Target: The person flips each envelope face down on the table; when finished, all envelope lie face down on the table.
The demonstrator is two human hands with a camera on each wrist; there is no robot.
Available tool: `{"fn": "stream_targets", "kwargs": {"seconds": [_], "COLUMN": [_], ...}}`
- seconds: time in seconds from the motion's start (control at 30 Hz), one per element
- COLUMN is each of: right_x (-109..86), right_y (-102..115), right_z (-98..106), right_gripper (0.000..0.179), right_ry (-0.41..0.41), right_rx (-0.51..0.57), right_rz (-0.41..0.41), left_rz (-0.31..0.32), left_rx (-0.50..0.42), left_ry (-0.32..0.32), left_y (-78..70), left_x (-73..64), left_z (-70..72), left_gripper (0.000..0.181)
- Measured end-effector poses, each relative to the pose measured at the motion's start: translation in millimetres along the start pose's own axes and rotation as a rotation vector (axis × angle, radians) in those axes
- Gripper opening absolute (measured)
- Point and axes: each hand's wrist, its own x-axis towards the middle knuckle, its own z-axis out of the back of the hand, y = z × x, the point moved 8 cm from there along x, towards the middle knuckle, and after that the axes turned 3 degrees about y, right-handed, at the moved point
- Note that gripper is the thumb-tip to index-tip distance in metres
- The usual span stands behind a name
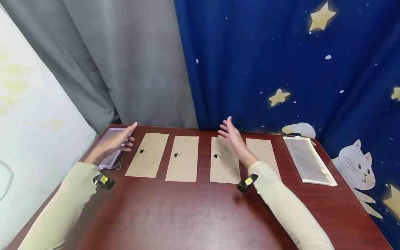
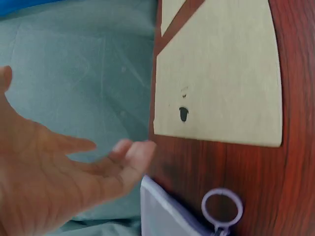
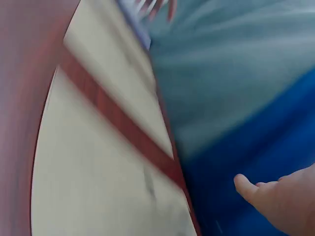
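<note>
My left hand [image 1: 117,141] hovers above a purple-edged mesh zip pouch [image 1: 110,158] at the table's left, its fingers spread and holding nothing. In the left wrist view a purple ring [image 2: 222,205] hangs from that pouch, near a tan paper sheet or envelope [image 2: 221,73] with a small black hat print. My right hand [image 1: 233,138] is raised over the third tan paper piece [image 1: 223,170], palm turned inward, fingers extended with nothing in them. Two more such pieces lie about: the second [image 1: 182,166] and the rightmost [image 1: 262,149], partly covered by my right forearm.
A cream-edged mesh zip pouch [image 1: 309,161] lies at the right of the reddish-brown table [image 1: 175,215]. Grey curtain [image 1: 140,62] and blue starry curtain [image 1: 237,62] hang behind the far edge. A white wall [image 1: 34,114] borders the left side.
</note>
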Motion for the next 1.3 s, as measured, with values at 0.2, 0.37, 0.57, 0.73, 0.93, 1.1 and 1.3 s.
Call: {"fn": "stream_targets", "kwargs": {"seconds": [0.2, 0.37, 0.57, 0.73, 0.93, 1.1, 1.3], "right_x": [20.5, 28.5, 37.1, 38.1, 39.2, 39.7, 39.0], "right_y": [-37.6, -64.3, -89.7, -101.3, -102.6, -101.5, -103.0], "right_z": [-82.2, -130.7, -158.2, -174.9, -182.1, -183.4, -187.5], "right_gripper": [0.101, 0.104, 0.105, 0.104, 0.104, 0.102, 0.096], "right_ry": [0.187, 0.264, 0.200, 0.140, 0.107, 0.120, 0.112], "right_rx": [0.530, 0.652, 0.684, 0.607, 0.533, 0.486, 0.387], "right_rz": [-0.304, -0.501, -0.590, -0.630, -0.644, -0.652, -0.662], "left_rz": [0.178, 0.256, 0.344, 0.371, 0.337, 0.318, 0.309], "left_rx": [-0.085, -0.103, -0.085, -0.060, -0.023, 0.034, 0.013], "left_ry": [-0.034, -0.121, -0.129, -0.116, -0.126, -0.149, -0.113], "left_y": [13.3, 17.7, 23.5, 28.8, 25.1, 22.2, 22.0], "left_x": [-0.9, 0.2, 8.8, 9.7, 14.3, 18.4, 16.1], "left_z": [-14.0, -17.2, -20.2, -21.5, -25.5, -25.6, -25.7], "left_gripper": [0.110, 0.115, 0.105, 0.084, 0.063, 0.045, 0.039]}}
